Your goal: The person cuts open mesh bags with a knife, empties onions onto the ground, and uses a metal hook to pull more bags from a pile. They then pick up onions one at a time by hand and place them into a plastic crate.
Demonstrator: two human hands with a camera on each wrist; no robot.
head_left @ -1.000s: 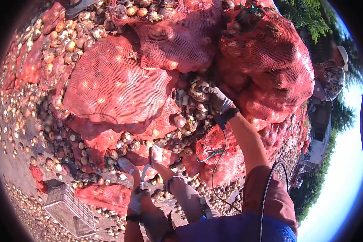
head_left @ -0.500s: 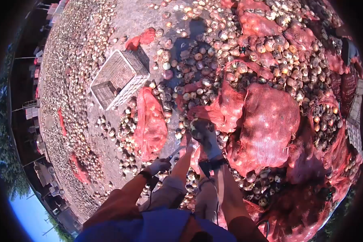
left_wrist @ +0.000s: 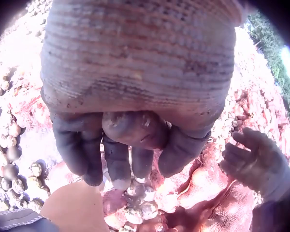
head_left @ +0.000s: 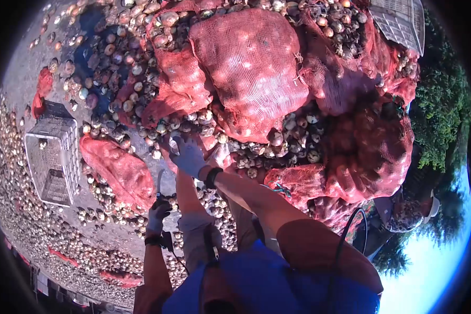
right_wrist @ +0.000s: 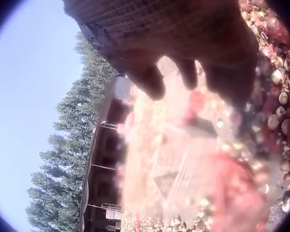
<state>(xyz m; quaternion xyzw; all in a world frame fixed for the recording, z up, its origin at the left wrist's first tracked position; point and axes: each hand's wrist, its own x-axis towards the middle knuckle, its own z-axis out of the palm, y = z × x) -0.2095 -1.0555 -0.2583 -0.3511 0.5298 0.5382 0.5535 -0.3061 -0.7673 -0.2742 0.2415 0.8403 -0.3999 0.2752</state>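
Onions point(head_left: 83, 93) and red mesh sacks, with both gloved hands at work among them. In the head view, the right hand point(head_left: 189, 156), banded in black at the wrist, is held above the loose onions near the large filled sack point(head_left: 251, 68); its fingers are spread, and we see nothing in them in the right wrist view, where they appear blurred. The left hand point(head_left: 158, 215) is lower and nearer the body, its fingers curled about a rounded object point(left_wrist: 134, 129) seen beneath the palm in the left wrist view; we cannot tell its kind. Onions lie scattered over the ground and packed between the sacks. A smaller red sack point(head_left: 119, 172) lies just beyond the left hand, with an open plastic crate point(head_left: 70, 152) to its left. A partly shaded sack point(head_left: 377, 149) occupies the right of the heap, and a second crate point(head_left: 400, 21) stands at its far edge. We note another person in a pale hat point(head_left: 408, 213) at right, near green trees point(head_left: 439, 120).
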